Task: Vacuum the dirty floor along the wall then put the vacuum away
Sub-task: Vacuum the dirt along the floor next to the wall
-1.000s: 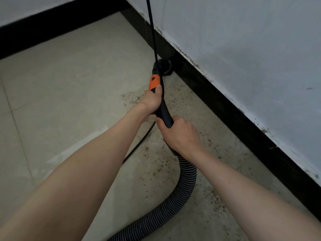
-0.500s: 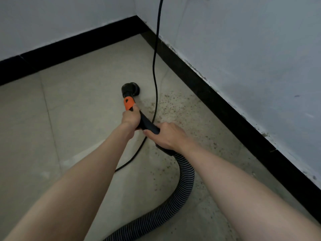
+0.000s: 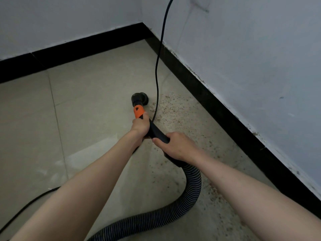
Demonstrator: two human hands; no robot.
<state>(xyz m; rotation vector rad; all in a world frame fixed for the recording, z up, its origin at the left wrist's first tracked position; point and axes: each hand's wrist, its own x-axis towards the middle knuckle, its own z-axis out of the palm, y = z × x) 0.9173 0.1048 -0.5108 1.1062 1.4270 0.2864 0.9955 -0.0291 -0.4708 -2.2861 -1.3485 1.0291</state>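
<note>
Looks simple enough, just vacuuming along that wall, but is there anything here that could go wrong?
Possibly two things. The thin black power cord hangs from above and drops right beside the round black vacuum nozzle, so a sweep toward the brown speckled dirt could snag or tug it. Also, the ribbed black hose bends sharply just behind the right hand; pulling further may kink it, while the left hand steers.

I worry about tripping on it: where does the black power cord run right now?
In the head view the power cord hangs down the right wall, passes just right of the vacuum nozzle, slips behind the left hand and reappears at lower left.
</note>
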